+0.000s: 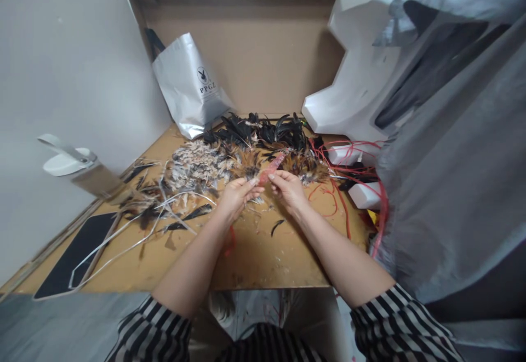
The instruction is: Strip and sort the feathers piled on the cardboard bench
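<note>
My left hand point(237, 195) and my right hand point(289, 188) meet over the middle of a brown table point(255, 258). Both pinch a small reddish bundle point(271, 168) that points up and to the right between their fingertips. Just beyond the hands lie heaps of feathers: pale speckled ones point(197, 166) on the left, black ones point(263, 129) at the back, and brown-orange ones point(306, 166) on the right.
A silver bag point(189, 85) leans on a cardboard backing point(263, 44). Red cords point(349, 187) and white blocks point(367, 194) lie at the right. Grey cloth point(452, 148) hangs at the right. White strips point(123, 236), a black panel point(74, 258) and a white dispenser point(72, 162) are at the left.
</note>
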`<state>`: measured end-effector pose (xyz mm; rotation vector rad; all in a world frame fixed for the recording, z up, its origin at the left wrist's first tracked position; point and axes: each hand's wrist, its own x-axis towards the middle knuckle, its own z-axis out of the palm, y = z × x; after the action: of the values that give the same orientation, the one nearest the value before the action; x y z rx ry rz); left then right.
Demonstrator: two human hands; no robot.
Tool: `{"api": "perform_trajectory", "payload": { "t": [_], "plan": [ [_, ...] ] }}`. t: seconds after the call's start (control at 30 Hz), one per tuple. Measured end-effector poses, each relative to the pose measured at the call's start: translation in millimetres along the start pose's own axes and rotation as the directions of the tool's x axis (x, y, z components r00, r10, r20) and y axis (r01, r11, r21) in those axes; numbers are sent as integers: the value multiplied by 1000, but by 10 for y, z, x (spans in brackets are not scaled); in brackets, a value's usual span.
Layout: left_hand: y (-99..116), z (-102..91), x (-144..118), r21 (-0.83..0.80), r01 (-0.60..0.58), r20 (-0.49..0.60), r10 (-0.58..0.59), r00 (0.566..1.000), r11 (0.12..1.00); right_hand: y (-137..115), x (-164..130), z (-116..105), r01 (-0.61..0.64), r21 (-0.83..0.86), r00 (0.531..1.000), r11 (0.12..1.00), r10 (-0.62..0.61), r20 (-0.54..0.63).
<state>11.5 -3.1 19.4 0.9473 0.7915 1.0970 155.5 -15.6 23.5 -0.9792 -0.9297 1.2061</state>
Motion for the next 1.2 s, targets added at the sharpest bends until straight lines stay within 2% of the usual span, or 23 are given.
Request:
{"api": "perform_trajectory", "payload": {
  "t": [0.2,0.3,0.4,0.5,0.67,0.97,1.2],
  "plan": [
    [142,-131,-43,164,32,64,-43,997,986,-30,14,-77,62,-314,995,947,-35,90],
    [143,-125,-53,209,47,86,-67,994,977,-11,16,-86,114,-401,990,909,-72,117],
    [107,-97,-56,233,74,109,-102,989,970,-8,4,-76,92,-373,988,923,-38,151],
    [84,-94,-47,216,86,109,-112,988,973,-29,-14,-63,14,-296,982,955,43,185],
    [88,-97,-39,181,81,76,-96,992,980,-41,-24,-51,-72,-211,982,975,106,159],
    [106,-43,-69,152,97,110,-114,987,984,-18,-17,-60,-29,-226,984,974,68,166],
    [94,-43,-63,205,77,72,-94,993,976,-52,-38,-7,-9,-260,990,966,44,131]
  ]
}}
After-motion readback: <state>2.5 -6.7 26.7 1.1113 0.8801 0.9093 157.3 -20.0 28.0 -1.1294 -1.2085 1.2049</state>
